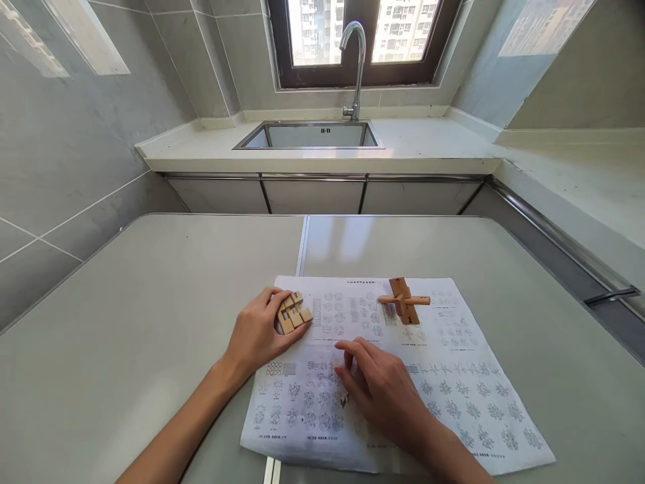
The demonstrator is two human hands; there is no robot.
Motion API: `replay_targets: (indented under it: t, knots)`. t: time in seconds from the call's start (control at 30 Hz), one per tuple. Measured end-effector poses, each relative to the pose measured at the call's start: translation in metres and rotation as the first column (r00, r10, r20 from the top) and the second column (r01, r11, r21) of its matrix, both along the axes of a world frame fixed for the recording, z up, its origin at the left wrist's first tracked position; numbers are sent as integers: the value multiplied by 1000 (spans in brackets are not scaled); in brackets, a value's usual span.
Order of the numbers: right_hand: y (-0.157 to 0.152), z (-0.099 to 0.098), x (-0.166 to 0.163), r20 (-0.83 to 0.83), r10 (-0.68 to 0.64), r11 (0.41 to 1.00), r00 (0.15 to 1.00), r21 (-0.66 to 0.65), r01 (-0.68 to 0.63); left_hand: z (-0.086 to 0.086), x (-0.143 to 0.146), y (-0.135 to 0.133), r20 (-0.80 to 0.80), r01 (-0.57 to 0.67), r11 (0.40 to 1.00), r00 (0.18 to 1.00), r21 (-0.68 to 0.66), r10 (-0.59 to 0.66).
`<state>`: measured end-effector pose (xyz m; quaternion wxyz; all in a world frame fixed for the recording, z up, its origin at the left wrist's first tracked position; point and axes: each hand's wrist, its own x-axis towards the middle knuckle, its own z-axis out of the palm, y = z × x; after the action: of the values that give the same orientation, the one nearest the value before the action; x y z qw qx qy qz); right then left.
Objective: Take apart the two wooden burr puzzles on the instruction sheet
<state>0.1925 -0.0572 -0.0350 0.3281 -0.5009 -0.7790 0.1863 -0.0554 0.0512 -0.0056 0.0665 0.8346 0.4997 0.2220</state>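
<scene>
A: Several wooden bars (pixel 293 311), pale and notched, lie bunched side by side in the left hand (pixel 259 334). The fingers curl round them from the left and the thumb lies along the near side, so the hand grips the bundle. It sits low on a printed sheet (pixel 453 396), near the sheet's far left corner.

B: And the other hand?

A: The right hand (pixel 380 383) lies flat on the middle of the sheet, just beside the left one and nearer the person. Its fingers are spread and loosely stretched, tips pressing the paper, holding nothing.

B: What is on the sheet?

A: Rows of small diagrams in grey print, with lines of text too small to read. One wooden cross (pixel 404 300), made of interlocked bars, stands at the far edge, well apart from both hands, to the right.

B: What lies under it all?

A: A grey table (pixel 151 323) with a seam running down its middle; the sheet lies across that seam. Beyond the table a white counter (pixel 428 144) holds a steel sink (pixel 310 134) with a curved tap (pixel 357 67), under a dark-framed window (pixel 360 40). Grey tiled walls (pixel 75 148) close in on the left.
</scene>
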Motion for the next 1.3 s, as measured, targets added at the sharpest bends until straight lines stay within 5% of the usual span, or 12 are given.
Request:
replay_targets:
  t: [0.2,0.6,0.87,1.07,1.3]
  knots:
    - [0,1,1,-20,7,1000,1000,-7,-7,1,-13,12,-42,-145,989,989,-24,143]
    - [3,3,2,-63,17,1000,998,-16,-19,3,-17,14,-128,-163,986,979,-20,159]
    - [4,5,3,-114,8,997,993,-72,-16,6,-12,5,-100,-198,968,972,155,215]
    - [5,11,7,-272,-59,967,960,-255,-13,9,7,-16,61,116,950,988,291,-140]
    - [10,14,12,-429,-194,901,882,-434,-13,-1,26,-41,55,537,796,819,281,-572]
